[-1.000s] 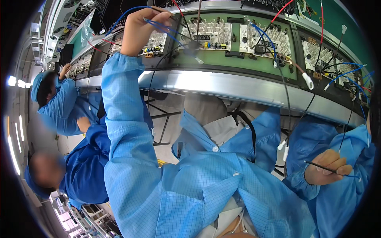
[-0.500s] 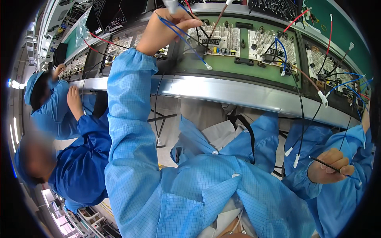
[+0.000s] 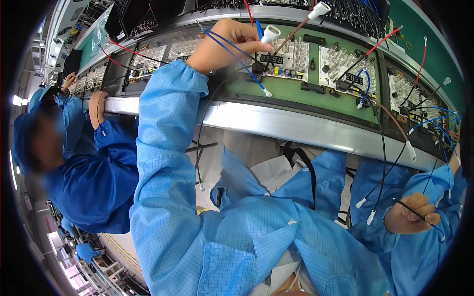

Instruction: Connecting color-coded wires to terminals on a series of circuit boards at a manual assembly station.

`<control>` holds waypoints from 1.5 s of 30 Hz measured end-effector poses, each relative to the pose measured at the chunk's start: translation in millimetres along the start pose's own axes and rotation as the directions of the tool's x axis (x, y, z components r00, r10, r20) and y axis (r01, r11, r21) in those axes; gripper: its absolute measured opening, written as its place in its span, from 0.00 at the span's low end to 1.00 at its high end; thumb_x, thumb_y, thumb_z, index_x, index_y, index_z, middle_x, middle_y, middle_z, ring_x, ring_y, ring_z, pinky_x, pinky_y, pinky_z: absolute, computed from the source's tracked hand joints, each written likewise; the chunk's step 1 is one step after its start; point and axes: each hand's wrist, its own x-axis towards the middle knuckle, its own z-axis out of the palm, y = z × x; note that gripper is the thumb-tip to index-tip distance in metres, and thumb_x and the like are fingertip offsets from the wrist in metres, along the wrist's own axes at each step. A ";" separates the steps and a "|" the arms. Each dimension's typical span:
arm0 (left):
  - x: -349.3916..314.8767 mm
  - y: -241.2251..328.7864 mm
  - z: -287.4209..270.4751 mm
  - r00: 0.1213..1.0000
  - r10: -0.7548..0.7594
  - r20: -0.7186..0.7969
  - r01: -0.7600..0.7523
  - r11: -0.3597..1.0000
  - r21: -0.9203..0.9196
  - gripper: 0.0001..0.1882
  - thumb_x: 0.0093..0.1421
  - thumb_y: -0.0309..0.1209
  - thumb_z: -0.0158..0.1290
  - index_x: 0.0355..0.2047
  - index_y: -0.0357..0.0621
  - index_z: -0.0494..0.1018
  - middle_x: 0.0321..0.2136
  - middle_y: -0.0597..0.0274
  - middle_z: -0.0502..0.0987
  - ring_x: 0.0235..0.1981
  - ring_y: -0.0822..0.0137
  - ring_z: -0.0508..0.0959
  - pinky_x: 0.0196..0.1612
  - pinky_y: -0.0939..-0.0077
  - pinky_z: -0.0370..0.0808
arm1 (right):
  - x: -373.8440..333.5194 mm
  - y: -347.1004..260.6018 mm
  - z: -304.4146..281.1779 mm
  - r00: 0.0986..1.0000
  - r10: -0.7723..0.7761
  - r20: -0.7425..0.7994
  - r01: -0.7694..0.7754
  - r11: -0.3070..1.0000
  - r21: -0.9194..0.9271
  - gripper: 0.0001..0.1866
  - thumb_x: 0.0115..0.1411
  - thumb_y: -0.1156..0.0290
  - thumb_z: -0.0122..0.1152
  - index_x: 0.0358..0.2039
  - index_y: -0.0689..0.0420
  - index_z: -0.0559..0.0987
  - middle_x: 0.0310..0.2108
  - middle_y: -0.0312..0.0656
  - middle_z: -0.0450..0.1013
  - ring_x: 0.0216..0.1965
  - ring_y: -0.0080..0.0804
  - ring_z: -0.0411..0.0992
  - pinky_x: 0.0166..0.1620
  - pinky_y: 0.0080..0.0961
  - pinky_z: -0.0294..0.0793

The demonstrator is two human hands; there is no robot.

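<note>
My left hand (image 3: 231, 43) is raised over the green board fixture (image 3: 232, 91), thumb and fingers pinched round a blue wire (image 3: 258, 30). Beside the fingertips stands a white connector (image 3: 270, 33); the thumb hides where its lead runs. Two blue leads (image 3: 232, 49) cross the back of this hand, one ending in a white tip. Just past the fingers is a circuit board (image 3: 291, 61) with a small digit display and clear upright parts. A brown wire (image 3: 292, 38) with a white cap rises from it. At the lower right, my right hand (image 3: 414, 215) is closed on a thin black rod (image 3: 408, 207) with a blue end.
A second circuit board (image 3: 345, 64) and more boards with red, black and blue wires line the bench. Its metal edge (image 3: 276, 121) runs below, with black leads (image 3: 380, 172) hanging over it. Co-workers sit at left (image 3: 94, 182) and far right. Black cable bundles (image 3: 345, 24) lie behind.
The white connector has swung from above my left hand to beside its fingertips. That hand sits slightly lower and further right in view. My right hand keeps its hold.
</note>
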 end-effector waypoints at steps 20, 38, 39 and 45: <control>-0.9 0.9 2.4 0.994 0.027 0.105 -0.029 0.999 0.018 0.13 0.53 0.38 0.63 0.27 0.39 0.79 0.11 0.65 0.70 0.14 0.77 0.68 0.17 0.81 0.64 | 2.6 -6.2 -2.4 0.999 -0.009 0.037 0.012 0.996 -0.087 0.11 0.66 0.64 0.47 0.35 0.58 0.74 0.16 0.34 0.60 0.19 0.23 0.56 0.22 0.19 0.60; -6.9 -22.4 -3.0 0.920 0.324 0.219 -0.338 0.941 0.029 0.11 0.55 0.34 0.59 0.32 0.38 0.80 0.19 0.57 0.78 0.18 0.67 0.78 0.22 0.74 0.73 | 62.3 24.0 49.2 0.997 0.067 -0.029 -0.061 0.559 -0.827 0.04 0.62 0.78 0.52 0.36 0.64 0.73 0.30 0.46 0.73 0.29 0.32 0.74 0.32 0.21 0.73; -4.3 -26.7 -1.4 0.880 0.436 0.188 -0.443 0.897 -0.005 0.10 0.55 0.33 0.59 0.32 0.38 0.80 0.20 0.57 0.79 0.19 0.68 0.78 0.23 0.75 0.74 | 67.7 30.8 60.8 0.988 0.134 -0.078 -0.142 0.577 -0.805 0.04 0.62 0.78 0.53 0.35 0.66 0.74 0.31 0.44 0.73 0.31 0.33 0.77 0.35 0.20 0.74; -27.5 -36.7 -18.3 0.961 0.236 0.147 -0.238 0.971 -0.006 0.06 0.56 0.23 0.55 0.33 0.37 0.80 0.27 0.54 0.81 0.29 0.65 0.83 0.31 0.77 0.78 | 95.0 81.0 80.4 0.895 0.444 0.042 -0.175 0.436 -0.883 0.04 0.57 0.79 0.59 0.30 0.68 0.77 0.26 0.40 0.74 0.27 0.24 0.75 0.32 0.17 0.73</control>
